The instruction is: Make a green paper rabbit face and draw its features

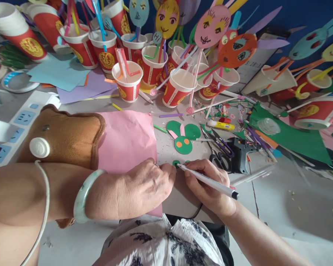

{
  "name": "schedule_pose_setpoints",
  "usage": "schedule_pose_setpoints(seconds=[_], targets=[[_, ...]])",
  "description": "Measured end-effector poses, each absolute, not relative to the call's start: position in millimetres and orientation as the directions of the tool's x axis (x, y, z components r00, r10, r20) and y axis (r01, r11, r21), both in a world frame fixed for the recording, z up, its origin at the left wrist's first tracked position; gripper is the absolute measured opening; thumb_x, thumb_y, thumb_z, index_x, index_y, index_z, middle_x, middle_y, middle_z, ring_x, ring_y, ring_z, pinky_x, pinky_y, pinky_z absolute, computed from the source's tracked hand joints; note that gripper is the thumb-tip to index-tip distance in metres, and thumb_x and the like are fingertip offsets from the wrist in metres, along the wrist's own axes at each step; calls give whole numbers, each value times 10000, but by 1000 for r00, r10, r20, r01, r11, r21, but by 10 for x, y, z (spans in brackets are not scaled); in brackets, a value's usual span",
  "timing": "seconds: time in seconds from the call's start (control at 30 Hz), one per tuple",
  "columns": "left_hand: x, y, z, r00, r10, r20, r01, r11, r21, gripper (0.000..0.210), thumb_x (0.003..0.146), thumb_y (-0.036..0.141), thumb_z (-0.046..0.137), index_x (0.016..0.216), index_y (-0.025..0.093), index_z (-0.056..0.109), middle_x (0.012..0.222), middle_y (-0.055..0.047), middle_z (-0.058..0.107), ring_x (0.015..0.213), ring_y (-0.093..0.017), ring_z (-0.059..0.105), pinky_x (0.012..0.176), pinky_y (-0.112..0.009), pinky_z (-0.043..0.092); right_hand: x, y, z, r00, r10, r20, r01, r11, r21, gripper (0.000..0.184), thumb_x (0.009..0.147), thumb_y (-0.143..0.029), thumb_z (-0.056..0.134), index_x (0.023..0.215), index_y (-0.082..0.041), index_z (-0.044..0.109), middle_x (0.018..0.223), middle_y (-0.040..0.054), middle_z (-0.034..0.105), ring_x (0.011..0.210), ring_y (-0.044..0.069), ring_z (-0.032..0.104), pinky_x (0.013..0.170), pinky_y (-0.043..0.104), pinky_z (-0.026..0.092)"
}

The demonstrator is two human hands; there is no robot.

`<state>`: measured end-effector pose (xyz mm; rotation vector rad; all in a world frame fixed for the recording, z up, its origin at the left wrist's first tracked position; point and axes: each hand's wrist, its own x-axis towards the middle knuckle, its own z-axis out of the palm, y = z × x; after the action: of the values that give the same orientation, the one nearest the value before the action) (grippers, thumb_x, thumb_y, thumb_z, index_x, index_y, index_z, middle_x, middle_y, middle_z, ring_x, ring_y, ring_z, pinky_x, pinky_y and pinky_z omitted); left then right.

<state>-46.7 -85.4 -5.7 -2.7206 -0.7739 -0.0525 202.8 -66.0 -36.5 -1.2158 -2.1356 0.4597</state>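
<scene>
My right hand (211, 184) grips a white marker pen (208, 179), its tip down on a small green paper disc (176, 163). My left hand (141, 186), fingers curled closed, pins the edge of that disc; its fingertips are partly hidden. Another bit of green paper (187, 161) peeks out behind the pen. Just beyond lies a green paper animal face (183, 145) with orange eyes and pink ears. Behind it rest larger green paper circles (192, 131). Under my left hand spreads a pink paper sheet (127, 136).
A brown cushioned pouch (66, 136) and a white power strip (19, 122) lie left. Scissors (220, 144) and a dark glue gun (240, 153) sit right of the face. Red paper cups (127, 87) with straw-and-paper figures line the back. Paper scraps and green sheet (288, 133) cover the right.
</scene>
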Motion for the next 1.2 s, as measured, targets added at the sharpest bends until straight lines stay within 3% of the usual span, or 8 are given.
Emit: schedule_pose_setpoints(seconds=[0.33, 0.77, 1.2], targets=[[-426, -851, -92, 849, 528, 17, 526, -841, -129, 348, 1015, 80, 415, 1329, 110, 563, 1104, -90, 644, 774, -154, 529, 717, -340, 388, 2014, -653, -379, -360, 872, 331, 650, 489, -582, 60, 899, -219, 633, 867, -243, 588, 644, -15, 720, 499, 137, 673, 477, 227, 524], [-414, -843, -48, 845, 532, 58, 531, -822, -204, 318, 998, 55, 433, 1249, 128, 614, 971, -48, 604, 724, -148, 485, 669, -351, 374, 1998, -655, -407, -349, 869, 351, 653, 494, -574, 82, 900, -217, 658, 870, -242, 586, 653, -27, 708, 494, 121, 658, 482, 214, 504], [-400, -847, -74, 835, 548, 58, 548, -815, -188, 298, 979, 30, 409, 1173, 137, 608, 910, -34, 558, 689, -151, 458, 635, -351, 361, 2040, -668, -388, -370, 878, 304, 616, 477, -627, 130, 888, -135, 629, 892, -248, 566, 712, -25, 754, 551, 130, 705, 514, 204, 519]])
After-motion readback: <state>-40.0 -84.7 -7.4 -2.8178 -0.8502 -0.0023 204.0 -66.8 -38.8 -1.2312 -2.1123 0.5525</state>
